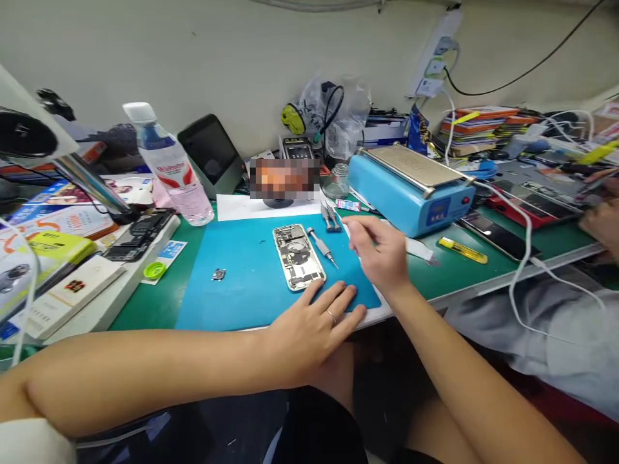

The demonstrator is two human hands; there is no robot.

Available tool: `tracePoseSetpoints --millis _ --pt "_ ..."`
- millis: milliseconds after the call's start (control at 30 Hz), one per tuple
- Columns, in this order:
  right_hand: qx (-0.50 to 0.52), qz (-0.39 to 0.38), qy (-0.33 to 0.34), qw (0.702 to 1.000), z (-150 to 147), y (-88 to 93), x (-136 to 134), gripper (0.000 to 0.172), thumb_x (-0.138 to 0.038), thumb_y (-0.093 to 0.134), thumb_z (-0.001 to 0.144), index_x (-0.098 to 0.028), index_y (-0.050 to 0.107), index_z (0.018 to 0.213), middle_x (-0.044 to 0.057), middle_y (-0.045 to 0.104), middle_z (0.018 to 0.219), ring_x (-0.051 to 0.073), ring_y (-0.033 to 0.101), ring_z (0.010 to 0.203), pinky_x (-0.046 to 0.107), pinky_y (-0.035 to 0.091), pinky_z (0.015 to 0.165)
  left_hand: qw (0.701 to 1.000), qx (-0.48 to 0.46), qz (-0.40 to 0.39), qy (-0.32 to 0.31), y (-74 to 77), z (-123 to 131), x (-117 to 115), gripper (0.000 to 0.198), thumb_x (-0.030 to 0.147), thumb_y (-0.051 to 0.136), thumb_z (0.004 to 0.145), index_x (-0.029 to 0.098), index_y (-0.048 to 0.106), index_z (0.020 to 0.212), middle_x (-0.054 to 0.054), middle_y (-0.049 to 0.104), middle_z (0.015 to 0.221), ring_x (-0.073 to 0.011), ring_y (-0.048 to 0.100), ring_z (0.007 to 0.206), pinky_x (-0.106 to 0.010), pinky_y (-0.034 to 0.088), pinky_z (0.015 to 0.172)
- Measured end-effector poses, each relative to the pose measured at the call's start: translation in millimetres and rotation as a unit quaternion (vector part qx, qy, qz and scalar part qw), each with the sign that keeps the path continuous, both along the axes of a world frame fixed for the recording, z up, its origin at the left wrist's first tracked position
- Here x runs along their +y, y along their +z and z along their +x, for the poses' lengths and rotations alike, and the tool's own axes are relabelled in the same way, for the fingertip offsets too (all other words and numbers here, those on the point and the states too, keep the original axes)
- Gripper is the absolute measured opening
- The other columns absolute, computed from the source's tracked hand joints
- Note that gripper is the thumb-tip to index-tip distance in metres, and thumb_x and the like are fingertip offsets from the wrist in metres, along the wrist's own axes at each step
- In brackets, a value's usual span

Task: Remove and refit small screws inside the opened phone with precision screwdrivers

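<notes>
An opened phone [298, 256] with its inner parts exposed lies on a blue mat [236, 248]. My left hand [314, 325] rests flat on the mat's front edge, fingers spread, with a fingertip at the phone's lower end. Raised to the right of the phone, my right hand [380, 251] pinches a thin pale tool [345, 228]; its kind is mostly hidden by the fingers. A small precision screwdriver [323, 247] lies between the phone and my right hand. Left of the phone sits a small dark component [218, 274].
Behind the mat stand a glass jar [337, 182] and a blue heating machine [411, 193]. A yellow-handled tool [463, 251] lies to the right. At left are a water bottle [174, 171] and a white box [72, 290]. Another person's hand [602, 222] shows at far right.
</notes>
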State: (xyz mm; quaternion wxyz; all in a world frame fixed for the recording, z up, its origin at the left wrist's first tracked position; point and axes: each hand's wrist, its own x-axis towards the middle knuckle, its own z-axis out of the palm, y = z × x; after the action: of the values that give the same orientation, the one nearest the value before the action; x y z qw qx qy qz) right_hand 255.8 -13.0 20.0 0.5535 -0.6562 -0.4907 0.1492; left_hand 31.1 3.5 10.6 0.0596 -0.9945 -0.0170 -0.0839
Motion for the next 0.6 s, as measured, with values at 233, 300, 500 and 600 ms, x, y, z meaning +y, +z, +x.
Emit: tracePoseSetpoints --millis 233,300,500,600 --pt "0.271 0.018 -0.247 0.930 -9 -115.8 -170 0.042 -0.057 0.064 0.107 -0.019 0.069 0.126 0.006 0.074 0.108 0.018 0.071 0.082 0.035 0.064 0.069 1.000 -0.022 -0.008 0.006 -4.5 1 -3 0.094 0.060 0.082 0.093 0.012 0.042 0.164 -0.020 0.045 0.172 -0.0378 0.045 0.158 -0.057 0.039 0.125" --pt "0.377 -0.080 -0.234 0.893 -20 -163.8 -185 0.037 -0.053 0.068 0.106 -0.021 0.071 0.123 0.006 0.075 0.109 0.020 0.073 0.086 0.035 0.065 0.070 1.000 -0.028 -0.010 0.007 -6.1 1 -4 0.096 0.060 0.084 0.091 0.013 0.043 0.163 -0.019 0.045 0.172 -0.0378 0.045 0.158 -0.057 0.038 0.125" --pt "0.562 -0.251 -0.159 0.772 -38 -241.4 -199 0.040 -0.046 0.069 0.107 -0.018 0.067 0.136 0.010 0.074 0.129 0.023 0.076 0.105 0.044 0.066 0.090 0.999 -0.038 -0.018 0.002 -8.4 1 -6 0.099 0.059 0.089 0.087 0.012 0.044 0.162 -0.020 0.046 0.171 -0.0401 0.048 0.156 -0.059 0.037 0.122" --pt "0.574 -0.303 -0.116 0.752 -28 -253.4 -213 0.037 -0.046 0.069 0.107 -0.017 0.070 0.129 0.008 0.075 0.122 0.021 0.076 0.099 0.041 0.066 0.086 0.999 -0.036 -0.014 0.004 -6.3 2 -6 0.097 0.060 0.087 0.089 0.012 0.044 0.161 -0.020 0.048 0.170 -0.0388 0.048 0.155 -0.058 0.037 0.122"
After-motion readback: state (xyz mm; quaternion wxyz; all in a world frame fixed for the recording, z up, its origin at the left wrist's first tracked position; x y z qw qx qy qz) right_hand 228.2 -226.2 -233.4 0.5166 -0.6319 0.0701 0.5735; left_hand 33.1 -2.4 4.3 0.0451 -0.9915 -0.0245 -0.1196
